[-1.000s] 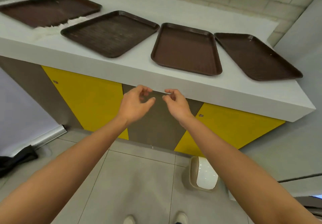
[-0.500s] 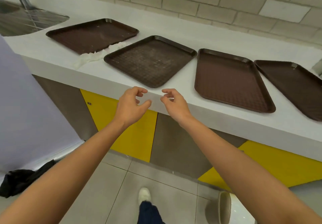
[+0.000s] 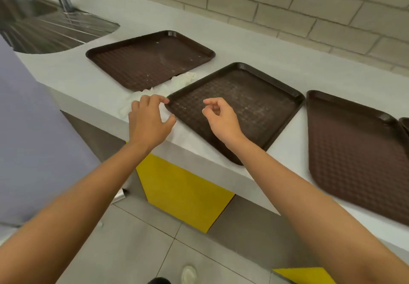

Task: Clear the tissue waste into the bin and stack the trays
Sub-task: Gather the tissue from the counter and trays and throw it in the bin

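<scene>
Head view: middle tray [image 3: 239, 109] lies corner-forward, diagonally.

Canteen wash-up area: brown serving trays [image 3: 239, 106] on a white surface [image 3: 254, 47], steel sink [image 3: 44, 29] at 10 o'clock, tiled wall [image 3: 287, 2].

The tissue [image 3: 152, 98] at 10 o'clock is partly hidden: the left hand [image 3: 147, 121] covers its near part, and its far end runs behind the corner of the middle tray [image 3: 254, 98]. The right forearm crosses that tray's near corner. At 3 o'clock the right tray [image 3: 354, 151] is cut by the edge, and only a sliver of a fourth tray [image 3: 405, 123] shows (shape unreadable). The sink [image 3: 44, 29] at 10 o'clock is blurred and cropped. The shoe [image 3: 188, 275] at 6 o'clock is cut off.
</scene>
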Demonstrator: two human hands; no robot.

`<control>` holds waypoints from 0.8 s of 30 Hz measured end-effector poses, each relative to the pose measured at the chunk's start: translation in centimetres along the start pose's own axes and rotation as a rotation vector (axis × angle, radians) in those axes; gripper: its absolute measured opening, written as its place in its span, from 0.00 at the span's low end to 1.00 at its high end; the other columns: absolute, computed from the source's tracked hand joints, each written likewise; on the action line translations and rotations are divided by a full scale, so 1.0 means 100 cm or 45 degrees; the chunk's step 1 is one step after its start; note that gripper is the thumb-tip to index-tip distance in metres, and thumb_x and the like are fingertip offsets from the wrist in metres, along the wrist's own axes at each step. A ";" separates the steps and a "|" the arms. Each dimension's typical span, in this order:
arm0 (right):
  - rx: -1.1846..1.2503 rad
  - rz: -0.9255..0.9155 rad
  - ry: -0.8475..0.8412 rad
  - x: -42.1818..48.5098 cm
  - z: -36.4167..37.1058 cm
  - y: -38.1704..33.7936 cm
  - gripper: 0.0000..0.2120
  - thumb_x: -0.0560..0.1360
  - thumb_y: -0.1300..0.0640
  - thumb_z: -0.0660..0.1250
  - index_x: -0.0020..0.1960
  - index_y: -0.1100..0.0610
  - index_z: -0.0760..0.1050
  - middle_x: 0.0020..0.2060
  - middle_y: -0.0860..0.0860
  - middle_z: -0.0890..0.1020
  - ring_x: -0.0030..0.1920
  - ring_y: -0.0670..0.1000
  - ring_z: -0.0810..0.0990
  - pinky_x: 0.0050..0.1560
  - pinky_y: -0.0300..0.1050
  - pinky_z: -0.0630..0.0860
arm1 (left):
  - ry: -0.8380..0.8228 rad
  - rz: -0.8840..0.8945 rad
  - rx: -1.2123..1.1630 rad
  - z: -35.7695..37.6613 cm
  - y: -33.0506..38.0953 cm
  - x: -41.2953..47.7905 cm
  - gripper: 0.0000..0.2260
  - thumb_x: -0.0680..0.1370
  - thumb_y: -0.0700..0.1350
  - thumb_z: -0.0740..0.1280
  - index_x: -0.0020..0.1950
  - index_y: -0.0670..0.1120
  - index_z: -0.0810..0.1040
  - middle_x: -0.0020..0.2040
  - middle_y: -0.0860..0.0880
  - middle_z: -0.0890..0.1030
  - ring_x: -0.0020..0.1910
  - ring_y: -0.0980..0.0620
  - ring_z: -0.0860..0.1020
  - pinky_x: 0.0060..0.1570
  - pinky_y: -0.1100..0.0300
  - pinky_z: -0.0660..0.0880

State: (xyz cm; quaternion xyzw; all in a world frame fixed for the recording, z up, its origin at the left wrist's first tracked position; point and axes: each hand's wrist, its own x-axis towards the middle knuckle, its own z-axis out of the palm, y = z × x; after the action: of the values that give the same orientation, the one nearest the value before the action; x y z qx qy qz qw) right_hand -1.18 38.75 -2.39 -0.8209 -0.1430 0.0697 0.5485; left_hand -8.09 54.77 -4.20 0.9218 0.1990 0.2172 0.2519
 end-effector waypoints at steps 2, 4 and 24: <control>-0.012 -0.004 -0.018 0.015 0.009 -0.002 0.11 0.77 0.58 0.63 0.59 0.54 0.74 0.51 0.49 0.77 0.46 0.42 0.74 0.43 0.30 0.70 | 0.024 -0.016 0.075 -0.001 -0.012 0.015 0.18 0.73 0.52 0.68 0.61 0.49 0.73 0.61 0.45 0.73 0.60 0.41 0.68 0.55 0.49 0.68; -0.030 0.009 -0.021 0.030 0.019 -0.004 0.11 0.77 0.58 0.63 0.59 0.54 0.74 0.51 0.48 0.76 0.45 0.41 0.74 0.42 0.29 0.69 | 0.012 -0.018 0.093 -0.001 -0.021 0.031 0.19 0.73 0.52 0.68 0.62 0.49 0.72 0.62 0.45 0.72 0.61 0.42 0.67 0.56 0.48 0.68; -0.337 0.001 0.131 0.141 0.088 -0.017 0.12 0.77 0.58 0.64 0.60 0.54 0.73 0.57 0.51 0.75 0.54 0.47 0.75 0.52 0.35 0.72 | -0.270 0.448 0.286 0.030 -0.086 0.110 0.09 0.79 0.42 0.63 0.53 0.38 0.76 0.48 0.39 0.77 0.43 0.39 0.75 0.34 0.51 0.69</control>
State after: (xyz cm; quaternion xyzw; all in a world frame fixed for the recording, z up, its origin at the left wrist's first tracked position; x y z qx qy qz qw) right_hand 9.53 51.48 -3.69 -0.8887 -0.1223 0.0084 0.4418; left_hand 0.33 65.72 -7.93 0.9822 0.0307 0.1362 0.1255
